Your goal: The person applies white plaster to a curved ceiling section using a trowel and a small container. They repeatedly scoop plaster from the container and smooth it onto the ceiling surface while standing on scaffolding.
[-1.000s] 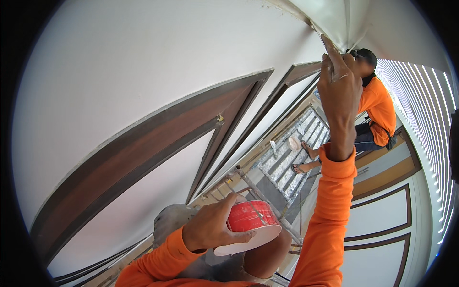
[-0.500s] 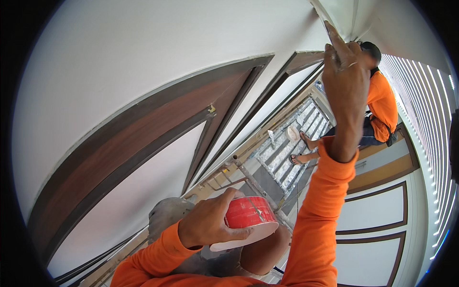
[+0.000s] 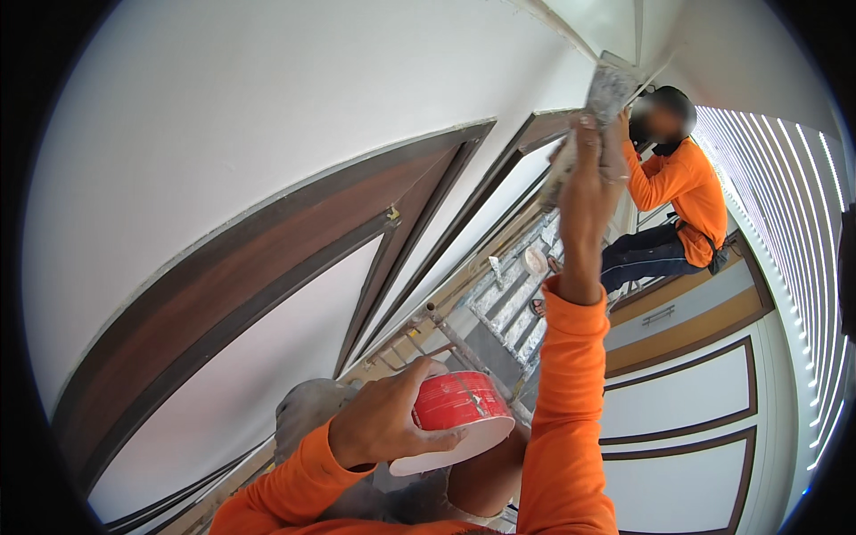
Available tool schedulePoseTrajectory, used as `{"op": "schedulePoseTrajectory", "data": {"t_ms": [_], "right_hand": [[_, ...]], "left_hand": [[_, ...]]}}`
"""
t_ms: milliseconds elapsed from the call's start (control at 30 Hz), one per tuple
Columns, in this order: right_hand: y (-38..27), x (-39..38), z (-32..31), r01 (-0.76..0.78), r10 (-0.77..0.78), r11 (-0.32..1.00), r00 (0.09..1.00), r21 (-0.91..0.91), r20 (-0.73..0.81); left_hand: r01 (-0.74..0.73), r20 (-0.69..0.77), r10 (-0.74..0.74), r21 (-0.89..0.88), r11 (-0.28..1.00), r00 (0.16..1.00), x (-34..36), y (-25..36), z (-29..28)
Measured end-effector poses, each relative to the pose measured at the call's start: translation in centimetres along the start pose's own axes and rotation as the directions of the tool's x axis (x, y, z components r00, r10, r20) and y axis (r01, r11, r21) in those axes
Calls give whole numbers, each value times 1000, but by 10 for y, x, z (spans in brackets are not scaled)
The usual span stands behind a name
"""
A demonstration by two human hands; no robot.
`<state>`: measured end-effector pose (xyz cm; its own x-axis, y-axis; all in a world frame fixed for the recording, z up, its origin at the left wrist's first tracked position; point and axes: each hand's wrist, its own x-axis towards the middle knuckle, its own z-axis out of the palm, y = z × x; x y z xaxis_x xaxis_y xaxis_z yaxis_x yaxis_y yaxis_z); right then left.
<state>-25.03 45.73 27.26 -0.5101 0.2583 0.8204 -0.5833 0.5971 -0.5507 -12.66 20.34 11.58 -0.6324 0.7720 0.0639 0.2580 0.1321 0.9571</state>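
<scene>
My left hand [image 3: 379,419] is closed around a red round tub [image 3: 459,397], low in front of my knees. Pale smears mark the tub's side, and a white surface shows along its lower edge. At the top, my raised right hand [image 3: 590,169] grips a putty knife [image 3: 612,89], its grey blade pointing upward and smeared with white. The blade lies close to the white trim [image 3: 562,27] where the wall meets the ceiling; whether it touches cannot be made out. Motion blurs the handle and fingers.
A co-worker in an orange top [image 3: 687,183] sits ahead to the right, arms raised. Below is a spattered scaffold platform [image 3: 513,308] with a small white bucket [image 3: 535,260]. Metal scaffold rails [image 3: 455,334] stand beyond my left hand. Dark-framed panels [image 3: 267,241] line the left wall.
My right hand has shifted left and lower, and the putty knife's blade now shows plainly. The co-worker appears farther left, with raised arms now in sight. My left hand keeps its hold on the tub.
</scene>
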Motion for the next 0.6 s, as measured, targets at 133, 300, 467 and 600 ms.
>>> {"op": "schedulePoseTrajectory", "data": {"t_ms": [133,300,467,600], "right_hand": [[12,-5,22,-32,26,971,999,238,27],[-28,-32,-33,-212,123,829,972,518,201],[-84,-96,-147,-336,284,942,785,-6,551],[-120,-123,-171,-204,588,807,356,-554,727]], "left_hand": [[96,17,-95,-71,993,995,-2,11,-5],[27,-193,-73,-231,973,979,-15,14,-1],[-7,-296,-168,-511,860,940,-19,-1,-5],[-164,-440,-113,-543,824,891,-11,9,-2]]}}
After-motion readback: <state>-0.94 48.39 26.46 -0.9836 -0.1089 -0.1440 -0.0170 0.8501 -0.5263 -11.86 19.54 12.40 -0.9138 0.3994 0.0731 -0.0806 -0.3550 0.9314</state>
